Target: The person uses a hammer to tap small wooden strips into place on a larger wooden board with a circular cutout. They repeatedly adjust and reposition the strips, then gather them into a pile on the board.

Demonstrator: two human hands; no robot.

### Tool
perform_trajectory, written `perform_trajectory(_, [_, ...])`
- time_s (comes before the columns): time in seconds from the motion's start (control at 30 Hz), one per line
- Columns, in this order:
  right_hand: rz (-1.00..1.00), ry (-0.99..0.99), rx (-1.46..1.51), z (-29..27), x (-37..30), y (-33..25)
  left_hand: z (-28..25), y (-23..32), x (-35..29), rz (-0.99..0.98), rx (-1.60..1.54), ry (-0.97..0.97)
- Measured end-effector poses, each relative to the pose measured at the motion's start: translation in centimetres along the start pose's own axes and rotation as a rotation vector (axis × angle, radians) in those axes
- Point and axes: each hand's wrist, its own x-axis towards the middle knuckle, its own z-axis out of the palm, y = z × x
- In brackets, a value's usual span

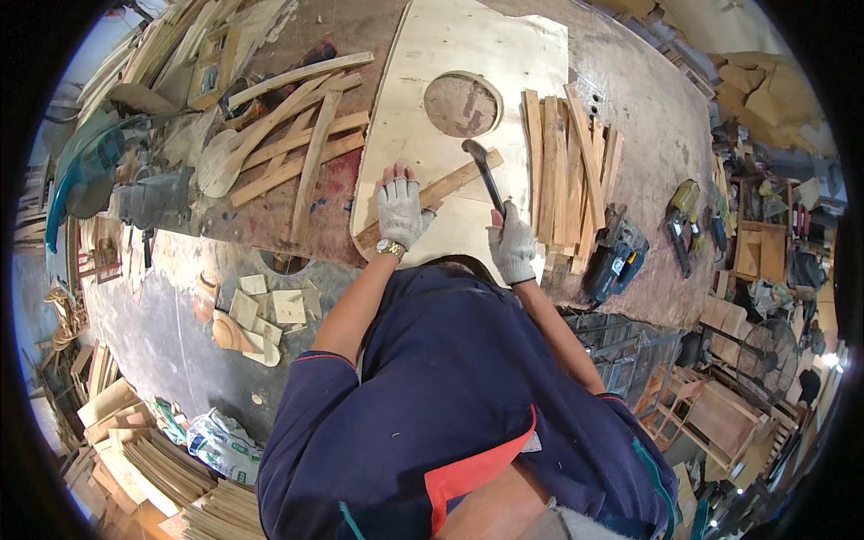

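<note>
The wooden strip (453, 183) lies on the pale panel (396, 117) in front of you, its long axis slanting from near left to far right. Your left hand (402, 213) is the nearer one: it lies palm down over the strip's near-left half, fingers pointing far and close together, thumb out to the right. Your right hand (513, 245) is on the near right side of the strip, apart from it, with its fingers wrapped around the handle of a dark hammer-like tool (491, 184). That tool points far and a little left, so its line crosses the strip's far-right half (whether its head touches the wood or hangs above it, you cannot tell from this one view). The panel's round cutout is on the far side of the strip, and a bundle of loose strips (548, 171) lies to the right on the bench (661, 180). As for writing, the plastic bag (223, 445) at near left carries green print, too small and bent to read; the blue power tool (616, 256) shows no legible label.
</note>
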Motion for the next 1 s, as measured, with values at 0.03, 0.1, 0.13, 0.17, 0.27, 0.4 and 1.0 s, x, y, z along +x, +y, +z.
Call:
perform_trajectory(0.03, [-0.026,0.02,-0.026,-0.1,-0.2,-0.1,-0.1,0.0,-0.1,0.006,0.006,0.018])
perform_trajectory(0.1, [0.036,-0.114,-0.156,1.3,0.0,2.0,-0.2,0.1,0.0,0.016,0.006,0.029])
perform_trajectory(0.13, [0.063,-0.184,-0.218,2.5,0.2,3.3,-0.2,0.0,-0.1,0.015,0.004,0.022])
perform_trajectory(0.17, [0.057,-0.14,-0.163,3.9,0.4,4.9,-0.1,0.0,-0.1,0.014,0.001,0.013])
perform_trajectory(0.27, [0.067,-0.089,-0.072,1.0,0.6,2.1,-0.3,-0.3,-0.4,0.033,-0.018,0.041])
perform_trajectory(0.4, [0.073,-0.029,-0.084,1.2,-0.7,2.8,-1.1,-0.3,-0.1,0.053,-0.149,0.015])
perform_trajectory(1.0, [-0.084,-0.266,0.069,-3.2,-0.9,-3.6,-1.1,0.1,0.0,-0.03,-0.169,0.046])
